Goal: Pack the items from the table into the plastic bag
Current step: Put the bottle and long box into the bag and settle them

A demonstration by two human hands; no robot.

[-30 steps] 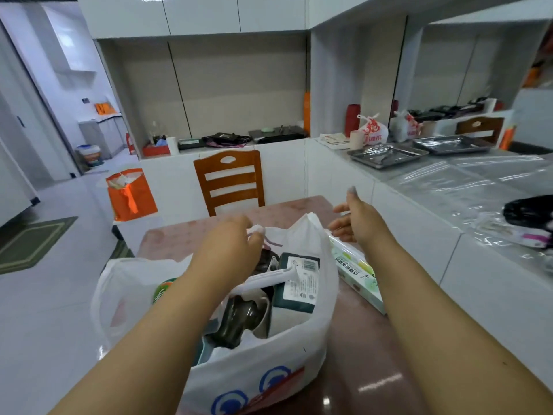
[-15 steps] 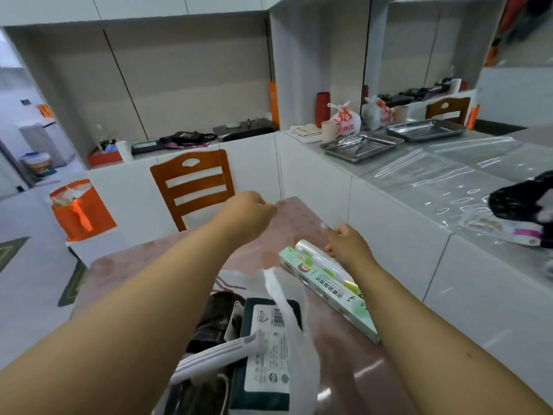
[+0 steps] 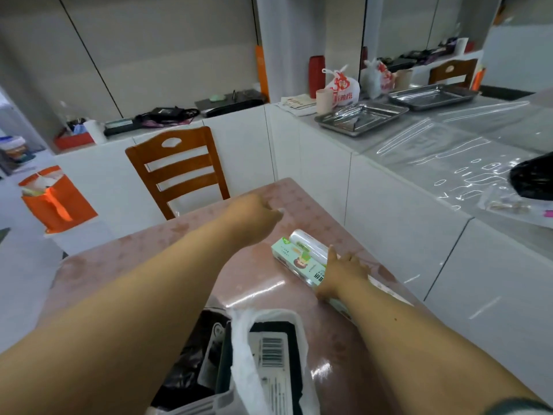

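Nearest the viewer, beneath both forearms, the white plastic bag [image 3: 244, 348] stands open on the pink table [image 3: 149, 250], holding a dark packet with a barcode label [image 3: 270, 351] and other dark items; the view has tipped since half a second ago, so less of the bag shows. Just beyond it, the right hand [image 3: 341, 272] now lies on the long green and white box [image 3: 299, 260], thumb down its near side and fingers curled over the top in a grip; earlier it only reached the box. A clear roll [image 3: 308, 242] touches the box's far side, ahead of that hand. The left hand [image 3: 254, 215] hovers farther out over the table, fingers loosely curled, holding nothing, lower than before. Past both hands stands a wooden chair [image 3: 176, 169].
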